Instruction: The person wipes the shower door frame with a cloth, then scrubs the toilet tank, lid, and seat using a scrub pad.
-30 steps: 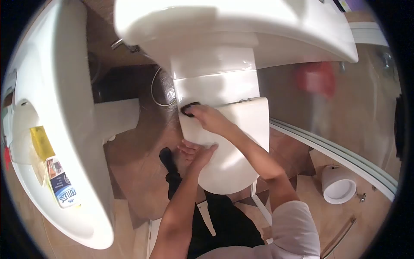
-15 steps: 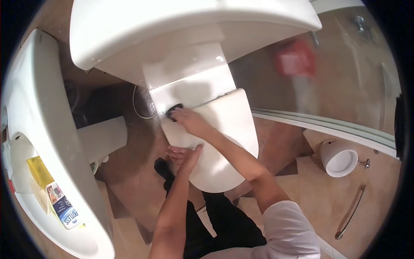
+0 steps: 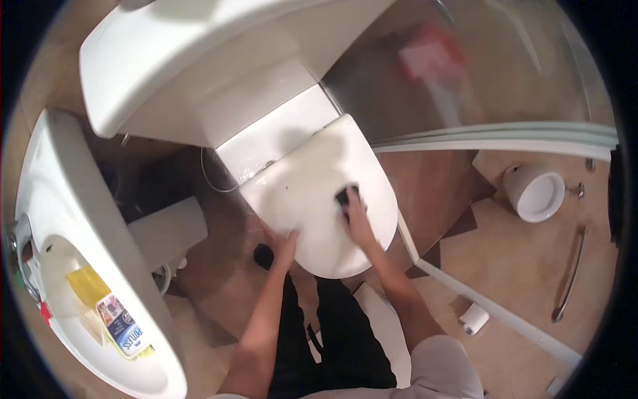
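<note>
My right hand (image 3: 357, 216) is closed around a small black sponge (image 3: 346, 195) and presses it on the right half of the white toilet lid (image 3: 319, 226). The lid is down, and a small dark speck shows on its upper left part. At the lid's left edge is my left hand (image 3: 282, 247), its thumb on top and its fingers curled round the side, partly hidden. Behind the hinges, the white back ledge of the toilet (image 3: 282, 130) has wet drops on it.
To the left stands a white washbasin (image 3: 159, 376) holding a yellow cloth (image 3: 88, 286) and a printed package (image 3: 121, 326). The cistern (image 3: 199, 80) rises behind the toilet. A glass shower screen (image 3: 492, 136) is at right, beside a toilet brush holder (image 3: 535, 194) and a paper roll (image 3: 474, 319).
My right hand has carried the black sponge from the lid's left hinge across to its right side. My left hand stays at the left edge. The view has turned and shifted.
</note>
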`<action>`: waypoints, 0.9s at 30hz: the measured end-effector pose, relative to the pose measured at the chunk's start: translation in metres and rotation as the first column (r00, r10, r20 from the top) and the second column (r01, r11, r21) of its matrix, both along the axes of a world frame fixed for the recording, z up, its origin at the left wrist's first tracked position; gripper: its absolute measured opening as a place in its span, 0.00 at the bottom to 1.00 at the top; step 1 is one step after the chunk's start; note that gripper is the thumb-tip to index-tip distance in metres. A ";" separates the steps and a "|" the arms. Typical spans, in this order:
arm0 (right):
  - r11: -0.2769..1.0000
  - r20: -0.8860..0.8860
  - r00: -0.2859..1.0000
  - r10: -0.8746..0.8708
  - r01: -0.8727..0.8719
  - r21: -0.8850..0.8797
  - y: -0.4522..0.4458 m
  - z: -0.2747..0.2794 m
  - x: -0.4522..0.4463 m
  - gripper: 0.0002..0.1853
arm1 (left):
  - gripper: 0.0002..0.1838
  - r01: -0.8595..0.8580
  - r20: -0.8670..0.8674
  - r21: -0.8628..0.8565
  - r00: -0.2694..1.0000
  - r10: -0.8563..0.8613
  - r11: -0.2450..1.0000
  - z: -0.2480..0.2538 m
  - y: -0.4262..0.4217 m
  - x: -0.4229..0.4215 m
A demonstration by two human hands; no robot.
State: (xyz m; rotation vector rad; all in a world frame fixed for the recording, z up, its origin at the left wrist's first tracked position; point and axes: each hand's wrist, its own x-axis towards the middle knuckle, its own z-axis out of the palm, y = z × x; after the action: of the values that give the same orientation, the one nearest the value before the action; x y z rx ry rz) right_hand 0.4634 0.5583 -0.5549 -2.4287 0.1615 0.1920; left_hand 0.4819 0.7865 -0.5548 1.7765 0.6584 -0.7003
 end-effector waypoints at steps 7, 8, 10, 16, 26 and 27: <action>0.989 0.520 0.847 -0.109 0.144 -0.028 0.028 -0.050 0.193 0.19 | 0.41 0.087 -0.293 -0.351 0.935 -0.198 0.932 -0.036 0.024 -0.116; 0.994 0.537 0.837 0.104 -0.071 -0.081 0.051 -0.054 0.182 0.18 | 0.40 -0.037 -0.353 -0.352 0.931 -0.096 0.935 -0.030 0.012 -0.118; 0.951 0.473 0.826 0.307 -0.252 -0.177 0.095 -0.033 0.144 0.19 | 0.38 -0.073 -0.361 -0.344 0.931 -0.060 0.936 -0.033 0.001 -0.119; 0.964 0.223 0.971 0.088 -0.026 -0.266 0.011 -0.027 0.198 0.20 | 0.35 -0.160 -0.466 -0.251 0.884 0.026 0.955 -0.004 -0.015 -0.098; 0.983 0.474 0.862 0.180 -0.168 -0.067 0.036 -0.067 0.150 0.30 | 0.41 -0.342 -0.467 -0.226 0.860 0.207 0.912 -0.006 -0.026 -0.112; 0.947 0.320 0.934 0.160 -0.054 -0.317 0.011 -0.045 0.162 0.34 | 0.38 -0.357 -0.436 -0.209 0.867 0.240 0.910 -0.007 -0.028 -0.114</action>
State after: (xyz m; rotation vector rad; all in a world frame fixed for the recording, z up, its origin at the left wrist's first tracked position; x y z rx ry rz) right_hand 0.6258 0.5691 -0.5996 -2.7343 -0.1104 -0.2272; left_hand 0.3680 0.7585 -0.5618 1.2325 1.0347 -0.9018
